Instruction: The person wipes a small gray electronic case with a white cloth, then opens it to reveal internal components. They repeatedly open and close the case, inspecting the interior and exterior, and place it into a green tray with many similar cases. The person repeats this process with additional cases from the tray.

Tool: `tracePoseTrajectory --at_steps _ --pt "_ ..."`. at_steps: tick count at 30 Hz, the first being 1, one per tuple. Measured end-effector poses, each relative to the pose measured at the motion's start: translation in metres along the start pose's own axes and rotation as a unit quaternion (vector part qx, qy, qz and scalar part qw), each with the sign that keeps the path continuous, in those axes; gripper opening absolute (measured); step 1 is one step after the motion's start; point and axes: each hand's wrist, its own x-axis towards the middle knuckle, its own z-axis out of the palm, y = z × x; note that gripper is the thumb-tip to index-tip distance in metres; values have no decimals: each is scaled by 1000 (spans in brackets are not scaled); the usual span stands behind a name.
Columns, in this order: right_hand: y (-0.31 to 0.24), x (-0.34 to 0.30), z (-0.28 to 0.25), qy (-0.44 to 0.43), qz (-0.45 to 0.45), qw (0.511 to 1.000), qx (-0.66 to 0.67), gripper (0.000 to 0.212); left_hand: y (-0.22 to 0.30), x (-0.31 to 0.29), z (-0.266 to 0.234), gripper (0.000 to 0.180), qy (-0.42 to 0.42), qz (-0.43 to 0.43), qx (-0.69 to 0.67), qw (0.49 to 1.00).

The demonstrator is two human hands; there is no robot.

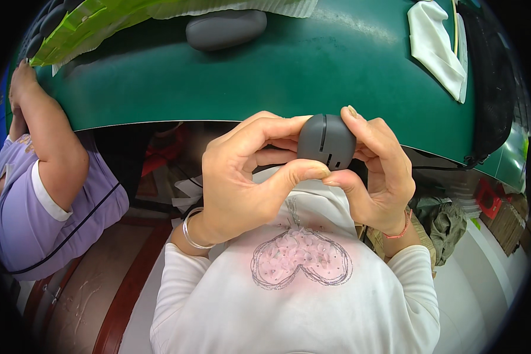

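Between both hands, in front of my chest and near the table's edge, I hold a dark grey rounded plastic shell [330,140] with a long slot and several short slits in the side turned up. My left hand [251,171] grips its left side, thumb on the lower edge and fingers along the far side. On the other side my right hand [380,171] closes on it, with the thumb low and the index finger at the upper right corner. The two thumb tips almost meet below the shell. Its underside is hidden.
A similar grey shell [226,30] lies on the green table [336,71]. Green-yellow packing sheets [94,26] with more dark pieces are at the far left. A white cloth [433,47] and a black mesh bag [492,76] lie right. Another person [56,171] sits at left.
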Motion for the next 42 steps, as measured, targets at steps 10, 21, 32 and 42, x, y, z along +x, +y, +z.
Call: tracePoseTrajectory --at_steps 10,21,32,42 --pt "-13 8 -7 15 198 940 278 61 15 10 -2 66 -18 154 194 969" --pt "-8 1 -3 -44 161 953 254 62 2 -3 -7 60 -12 220 251 943" --pt "-1 8 -10 -152 3 988 40 69 -2 -22 -8 56 -13 127 202 971" --pt "5 -5 -13 -215 39 975 31 71 -3 -32 -8 54 -51 54 182 980"
